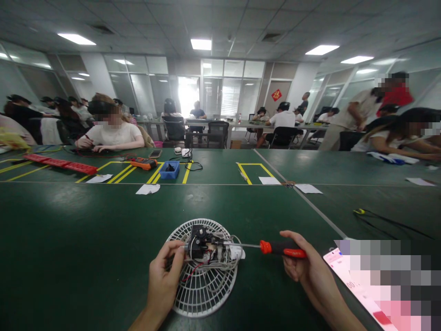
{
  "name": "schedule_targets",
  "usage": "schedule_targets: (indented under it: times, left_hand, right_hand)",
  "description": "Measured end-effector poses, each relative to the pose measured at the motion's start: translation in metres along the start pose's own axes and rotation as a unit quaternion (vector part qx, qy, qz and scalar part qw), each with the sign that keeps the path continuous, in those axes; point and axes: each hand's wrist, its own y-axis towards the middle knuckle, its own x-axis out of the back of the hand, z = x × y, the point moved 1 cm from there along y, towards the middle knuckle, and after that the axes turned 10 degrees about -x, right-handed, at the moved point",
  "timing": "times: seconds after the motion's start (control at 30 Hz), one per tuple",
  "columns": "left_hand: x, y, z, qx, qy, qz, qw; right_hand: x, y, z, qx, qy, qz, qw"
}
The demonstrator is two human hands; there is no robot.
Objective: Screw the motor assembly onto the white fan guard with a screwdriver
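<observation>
A round white fan grille (203, 301) lies flat on the green table in front of me. On top of it rests a black fan motor assembly (199, 243) with pale cables coiled around it and a red wire at its lower side. My left hand (164, 273) pinches the left end of the motor between thumb and fingers. My right hand (305, 266) grips the black and red handle of a screwdriver (274, 247). The shaft lies almost level, pointing left, and its tip reaches the motor's right side; exact contact there cannot be made out.
A phone (358, 285) with a lit screen lies at the right. Farther back are a blue bin (169, 170), an orange multimeter (144, 163), red trays (60, 163), paper sheets (148, 189) and a black cord (389, 220). Several people sit around the tables.
</observation>
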Motion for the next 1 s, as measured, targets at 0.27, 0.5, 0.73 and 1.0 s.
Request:
schedule_targets:
  times: [0.27,0.5,0.73,1.0]
  left_hand:
    - [0.000,0.000,-0.003,-0.006,0.004,-0.005,1.000]
    - [0.001,0.000,-0.004,-0.015,0.024,-0.001,1.000]
    - [0.001,0.000,0.001,-0.026,0.022,-0.001,0.999]
    - [0.002,-0.001,-0.001,-0.028,0.031,0.009,0.999]
  right_hand:
    - [0.002,0.002,0.002,0.036,0.022,0.007,0.999]
    - [0.002,0.003,0.005,0.061,0.000,-0.004,0.998]
    - [0.012,0.013,0.002,0.064,-0.128,-0.025,0.989]
    - [0.004,0.001,0.009,0.047,0.003,0.002,0.999]
